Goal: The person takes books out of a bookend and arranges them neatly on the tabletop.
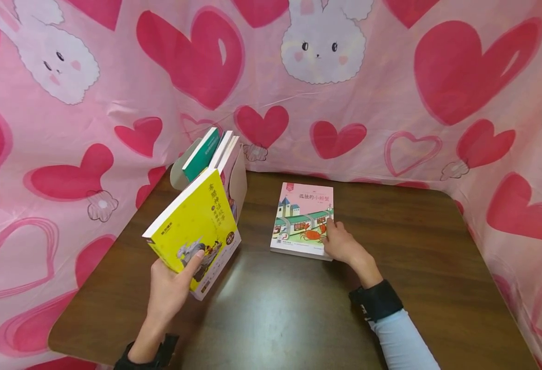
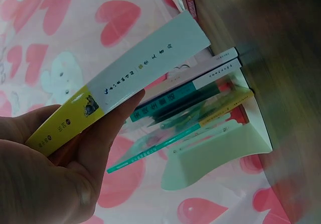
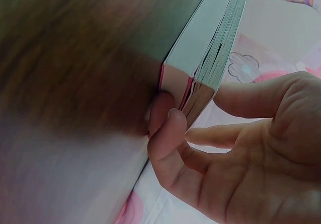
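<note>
My left hand (image 1: 171,288) grips a thick yellow paperback book (image 1: 192,231) by its lower left, thumb across the front cover. The book is tilted up off the table, and its yellow-and-white spine (image 2: 113,81) faces the left wrist view. To the right, a pink book (image 1: 302,205) with a red crab on its cover lies flat on the table. My right hand (image 1: 344,246) pinches its lower right edge. In the right wrist view, thumb and curled fingers hold the corner of the page edges (image 3: 200,58), which show two layers, the lower edged in magenta.
A pale book holder (image 1: 238,185) stands at the table's back left, behind the yellow book. Several upright books, including a green book (image 1: 201,154), fill it. The brown wooden table (image 1: 271,313) meets a pink heart-and-rabbit cloth (image 1: 381,103) at the back and sides.
</note>
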A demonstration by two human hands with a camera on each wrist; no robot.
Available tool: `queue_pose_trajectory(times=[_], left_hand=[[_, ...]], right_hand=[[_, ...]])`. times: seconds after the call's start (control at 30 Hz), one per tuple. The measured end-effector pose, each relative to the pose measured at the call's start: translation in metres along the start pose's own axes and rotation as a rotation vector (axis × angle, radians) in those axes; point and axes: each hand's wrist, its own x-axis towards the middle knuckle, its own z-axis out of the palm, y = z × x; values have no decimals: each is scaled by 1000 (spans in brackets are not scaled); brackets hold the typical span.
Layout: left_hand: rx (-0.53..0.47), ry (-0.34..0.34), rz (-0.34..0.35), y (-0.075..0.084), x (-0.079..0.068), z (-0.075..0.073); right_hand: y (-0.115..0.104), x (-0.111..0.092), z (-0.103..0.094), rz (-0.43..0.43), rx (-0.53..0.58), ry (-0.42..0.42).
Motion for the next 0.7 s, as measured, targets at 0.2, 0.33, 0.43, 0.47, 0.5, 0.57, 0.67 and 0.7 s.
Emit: queue_pose_trajectory(times=[0.2, 0.33, 0.43, 0.47, 0.5, 0.57, 0.67, 0.7], left_hand=[[-14, -27, -20, 0, 1, 3], [-19, -42, -13, 0, 2, 5], [-24, -51, -10, 1, 3, 8], [-27, -54, -12, 1, 3, 9], [-31, -59, -11, 1, 3, 9], [-44, -70, -15, 2, 3, 11], [-55, -86, -16, 4, 3, 13], [-57, -89, -17, 5, 4, 14]], right_hand=[[1, 1, 1, 8, 6, 0], [2, 1, 2, 13, 8, -1], [2, 1, 2, 20, 10, -5], [2, 1, 2, 22, 10, -7], [2, 1, 2, 24, 10, -9], [2, 1, 2, 26, 10, -9], [1, 1, 1, 28, 11, -10], [1, 1, 1, 27, 12, -9]])
